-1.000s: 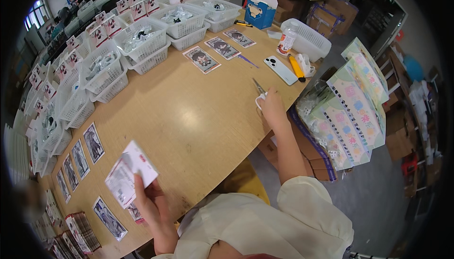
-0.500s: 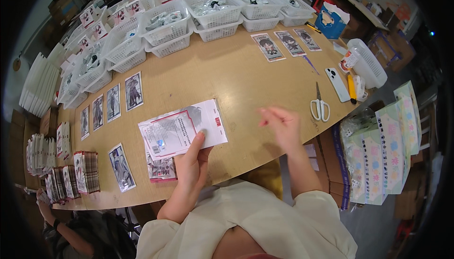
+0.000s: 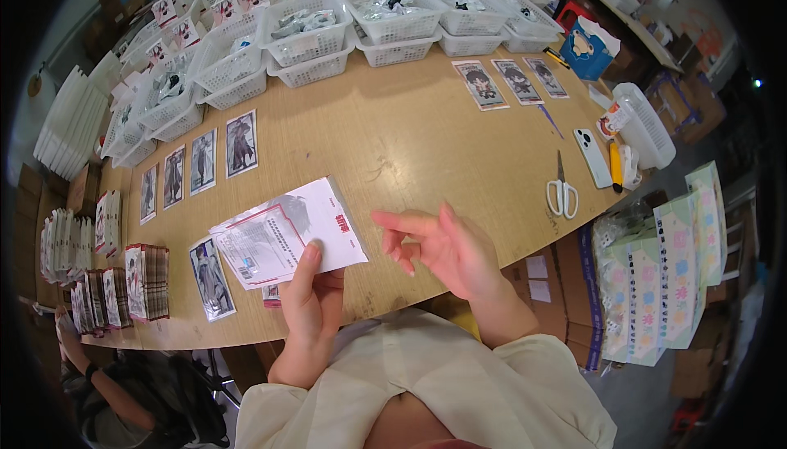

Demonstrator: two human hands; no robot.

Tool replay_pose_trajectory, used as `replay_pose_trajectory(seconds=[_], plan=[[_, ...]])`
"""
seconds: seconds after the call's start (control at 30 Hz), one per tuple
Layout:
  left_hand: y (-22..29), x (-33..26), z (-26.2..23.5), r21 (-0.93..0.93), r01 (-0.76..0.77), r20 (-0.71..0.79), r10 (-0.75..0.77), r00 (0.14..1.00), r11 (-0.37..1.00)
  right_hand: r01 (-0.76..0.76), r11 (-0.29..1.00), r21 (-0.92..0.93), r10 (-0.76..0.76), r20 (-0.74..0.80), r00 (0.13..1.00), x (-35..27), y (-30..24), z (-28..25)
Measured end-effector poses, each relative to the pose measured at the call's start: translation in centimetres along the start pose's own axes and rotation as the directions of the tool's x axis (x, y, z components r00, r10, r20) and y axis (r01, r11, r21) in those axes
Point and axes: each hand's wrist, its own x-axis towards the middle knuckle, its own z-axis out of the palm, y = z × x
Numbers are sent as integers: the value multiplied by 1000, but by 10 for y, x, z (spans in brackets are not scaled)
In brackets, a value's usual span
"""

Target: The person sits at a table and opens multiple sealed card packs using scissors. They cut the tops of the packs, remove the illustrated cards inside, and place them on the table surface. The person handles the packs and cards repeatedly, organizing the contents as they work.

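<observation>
My left hand (image 3: 313, 293) is closed on a flat white printed packet (image 3: 279, 223) with a grey picture and red edging, its thumb across the near edge. The packet is tilted above the table's front part. To its right, my right hand (image 3: 451, 248) is raised with its fingers apart, nothing in it, close to the packet's right corner but not touching. Below the packet, a small part of a red-edged stack (image 3: 271, 295) shows; the packet and hand hide the rest. A picture card (image 3: 213, 281) lies just left, partly under the packet.
White baskets (image 3: 307, 35) of bagged parts line the table's far side. Picture cards (image 3: 202, 162) lie at left, three more packets (image 3: 480, 85) at far right. Packet stacks (image 3: 147, 282) stand at left. White scissors (image 3: 562, 196), a phone (image 3: 592, 159) and a yellow cutter (image 3: 615, 166) lie at right. Another person's arm (image 3: 115, 392) is lower left.
My left hand has shifted slightly left and down with the packet, covering more of the stack and the card's edge. My right hand has moved left toward the packet, its fingers spreading.
</observation>
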Motion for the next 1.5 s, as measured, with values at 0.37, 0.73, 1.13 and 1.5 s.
replay_pose_trajectory(seconds=[0.37,0.73,1.13,1.5], plan=[[1,2,-13,118,-52,93,41,995,992,158,837,-524,-289,-177,941,12,13,23],[50,5,-10,845,-388,526,-443,726,368,160,684,-712,-496,-292,818,35,16,19],[79,54,-1,528,-797,848,233,476,-293,192,811,-553,-303,-116,946,57,6,45],[78,59,-10,523,-785,836,377,398,-332,389,311,-867,-618,126,776,76,8,47]])
